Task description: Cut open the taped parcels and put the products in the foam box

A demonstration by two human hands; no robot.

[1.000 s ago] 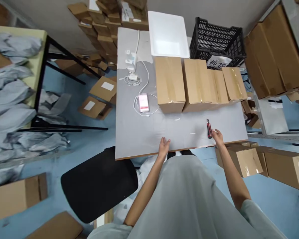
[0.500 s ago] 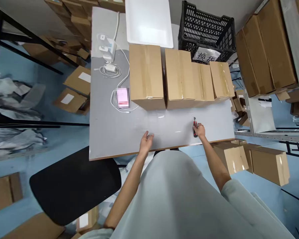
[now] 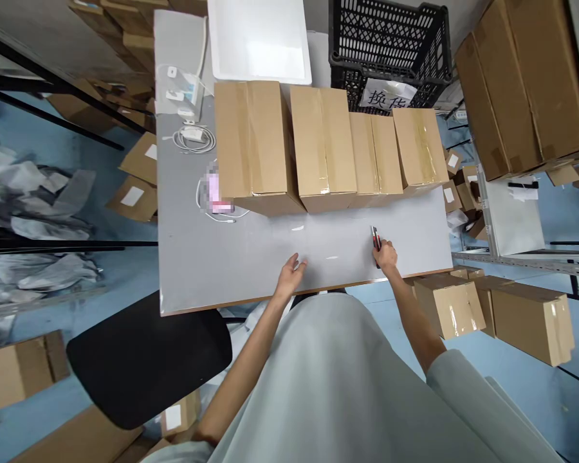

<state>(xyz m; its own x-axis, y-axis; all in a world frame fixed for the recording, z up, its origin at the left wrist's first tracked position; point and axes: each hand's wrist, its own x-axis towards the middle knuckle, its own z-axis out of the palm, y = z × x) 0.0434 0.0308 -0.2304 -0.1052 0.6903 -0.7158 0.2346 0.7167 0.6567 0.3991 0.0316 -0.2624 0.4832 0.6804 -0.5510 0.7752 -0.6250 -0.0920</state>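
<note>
Over the table's front edge, my left hand has its fingers apart and nothing in them. My right hand is closed round a red and black utility knife, its tip pointing away from me, at the right part of the grey table. Beyond my hands a row of several taped cardboard boxes stands across the table: a large box on the left, another beside it, then a narrower one and one at the right end.
Behind the boxes are a white tray and a black plastic crate with a paper label. A power strip, a coiled cable and a blurred pink item lie at the left. A black chair stands front left.
My view has shifted, so the boxes and crate appear further left. My left hand has moved slightly right. My right hand still holds the utility knife at about the same spot.
</note>
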